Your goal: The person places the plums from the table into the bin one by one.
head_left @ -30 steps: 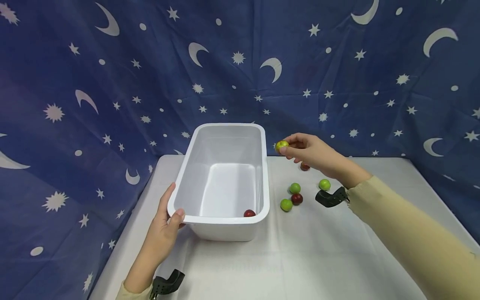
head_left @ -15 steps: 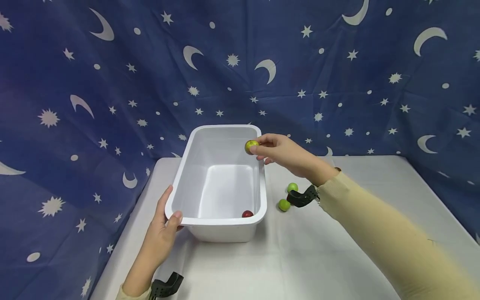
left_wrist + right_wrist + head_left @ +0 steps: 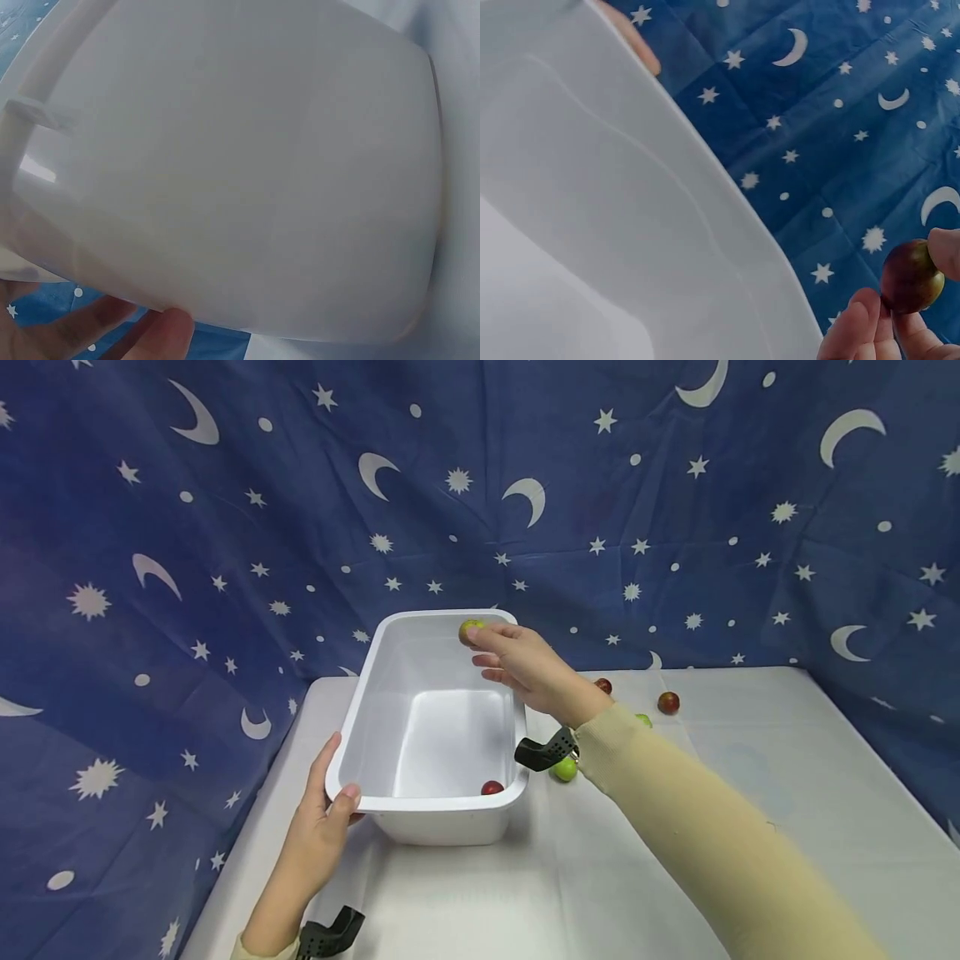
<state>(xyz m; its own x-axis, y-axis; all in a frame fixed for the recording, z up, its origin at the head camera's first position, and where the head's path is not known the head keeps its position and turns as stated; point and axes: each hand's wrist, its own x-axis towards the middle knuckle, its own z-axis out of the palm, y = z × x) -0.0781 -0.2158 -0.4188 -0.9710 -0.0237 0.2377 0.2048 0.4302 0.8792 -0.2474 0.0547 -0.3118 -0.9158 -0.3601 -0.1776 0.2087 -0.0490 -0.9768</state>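
Head view: left hand (image 3: 321, 827) gripped the white rectangular plastic tub (image 3: 435, 804) while right hand (image 3: 531, 670) pinched a small round green-brown fruit (image 3: 468, 632), which a slack hold could have let fall.

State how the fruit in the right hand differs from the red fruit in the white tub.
The held fruit mixes green with dark purple; the red fruit looks plain red. The right hand pinches the held fruit; the red fruit lies untouched in the white tub. Both look roundish.
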